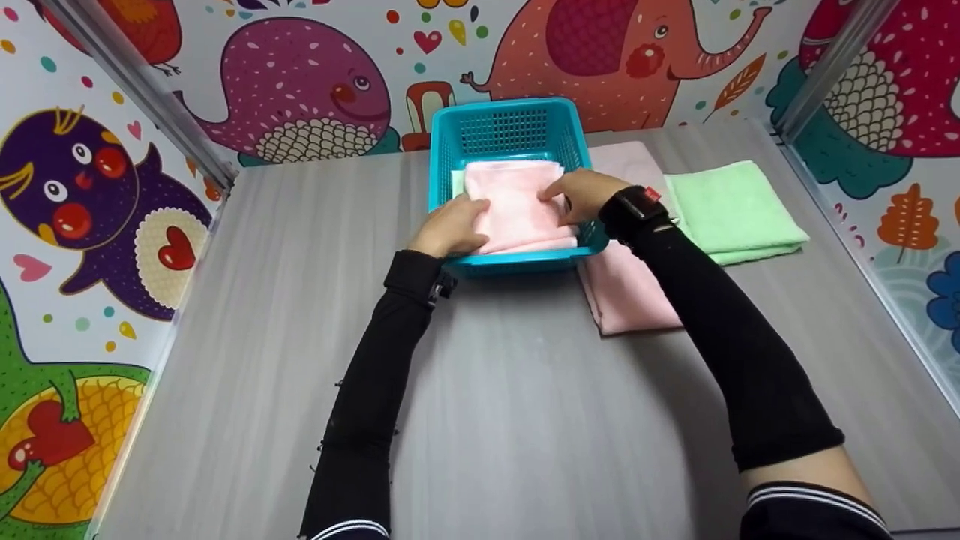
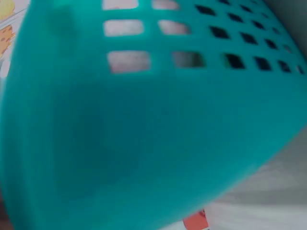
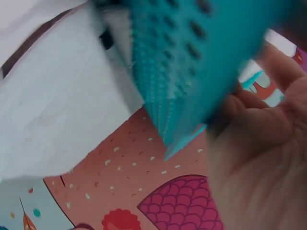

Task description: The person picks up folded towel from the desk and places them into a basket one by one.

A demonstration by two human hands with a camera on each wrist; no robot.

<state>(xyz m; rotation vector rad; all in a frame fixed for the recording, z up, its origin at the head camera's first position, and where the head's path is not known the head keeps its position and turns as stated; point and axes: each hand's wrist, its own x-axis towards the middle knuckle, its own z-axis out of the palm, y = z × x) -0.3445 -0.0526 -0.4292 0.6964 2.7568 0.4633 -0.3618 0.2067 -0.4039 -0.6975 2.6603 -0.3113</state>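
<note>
A folded pink towel (image 1: pixel 517 206) lies inside a teal plastic basket (image 1: pixel 517 259), over a light green cloth (image 1: pixel 457 182) whose edge shows at the left. My left hand (image 1: pixel 448 227) reaches over the basket's left rim and holds the towel's left edge, thumb nearer me. From the other side, my right hand (image 1: pixel 585 193) grips the towel's right edge with thumb and index finger; the other fingertips are hidden. In the left wrist view the basket wall (image 2: pixel 144 129) blocks the hand. The right wrist view shows my right hand (image 3: pixel 261 124) beside the basket (image 3: pixel 192 62).
Right of the basket, a larger pink towel (image 1: pixel 630 292) lies partly under my right forearm. Next to it is a folded light green towel (image 1: pixel 739 214). Cartoon-printed walls (image 1: pixel 300 82) enclose the grey table (image 1: pixel 300 300) at the back and sides.
</note>
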